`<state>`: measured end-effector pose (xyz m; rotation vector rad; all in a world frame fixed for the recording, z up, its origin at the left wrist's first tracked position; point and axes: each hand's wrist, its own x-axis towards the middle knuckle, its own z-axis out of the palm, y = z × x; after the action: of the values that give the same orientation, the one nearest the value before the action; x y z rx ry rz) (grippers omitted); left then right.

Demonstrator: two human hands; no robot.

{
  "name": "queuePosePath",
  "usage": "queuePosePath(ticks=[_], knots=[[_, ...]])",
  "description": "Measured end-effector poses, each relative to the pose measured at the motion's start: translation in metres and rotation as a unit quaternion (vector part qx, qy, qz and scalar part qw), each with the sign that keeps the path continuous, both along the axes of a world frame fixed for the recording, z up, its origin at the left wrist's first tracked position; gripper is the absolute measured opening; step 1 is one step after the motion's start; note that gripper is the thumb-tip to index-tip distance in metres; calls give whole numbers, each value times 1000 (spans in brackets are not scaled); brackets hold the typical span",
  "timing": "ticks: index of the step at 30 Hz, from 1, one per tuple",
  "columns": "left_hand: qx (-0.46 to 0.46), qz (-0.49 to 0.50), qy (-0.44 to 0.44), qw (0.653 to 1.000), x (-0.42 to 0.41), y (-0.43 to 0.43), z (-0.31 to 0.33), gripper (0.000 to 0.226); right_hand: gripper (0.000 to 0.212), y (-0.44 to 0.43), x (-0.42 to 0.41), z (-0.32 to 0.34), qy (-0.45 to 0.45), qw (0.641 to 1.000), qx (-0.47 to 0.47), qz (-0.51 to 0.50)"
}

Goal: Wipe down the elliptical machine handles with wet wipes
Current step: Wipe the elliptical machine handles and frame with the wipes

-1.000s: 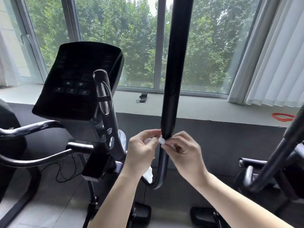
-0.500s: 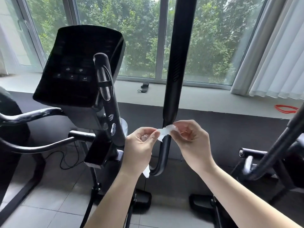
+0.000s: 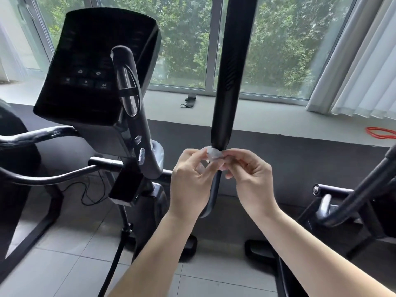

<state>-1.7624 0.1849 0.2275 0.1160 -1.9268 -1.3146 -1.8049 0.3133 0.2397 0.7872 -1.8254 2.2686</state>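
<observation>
A tall black padded elliptical handle (image 3: 232, 67) rises straight up through the middle of the view. At the lower end of its padding, a small bunched white wet wipe (image 3: 213, 154) is held in front of the bar. My left hand (image 3: 191, 179) pinches the wipe's left side and my right hand (image 3: 249, 175) pinches its right side, fingertips almost meeting. A shorter black handle (image 3: 126, 82) with a shiny sensor plate stands to the left, in front of the dark console (image 3: 92, 67).
Curved black bars (image 3: 42, 176) reach in from the left. Another machine's frame (image 3: 351, 202) is at the right. A grey window sill (image 3: 267, 123) holds a small black strap (image 3: 189, 100) and a red band (image 3: 381, 132). White blinds hang at the right. The floor is tiled.
The wipe, stretched out between my hands half a second ago, is now bunched small against the bottom of the handle's padding. My hands have drawn closer together.
</observation>
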Motion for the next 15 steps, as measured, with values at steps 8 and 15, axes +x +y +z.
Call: queuePosePath(ticks=[8, 15], knots=[[-143, 99, -60, 983, -5, 8, -3, 9, 28, 6, -12, -22, -61, 996, 22, -59], [-117, 59, -176, 976, 10, 8, -76, 21, 34, 7, -15, -49, -52, 994, 93, -22]])
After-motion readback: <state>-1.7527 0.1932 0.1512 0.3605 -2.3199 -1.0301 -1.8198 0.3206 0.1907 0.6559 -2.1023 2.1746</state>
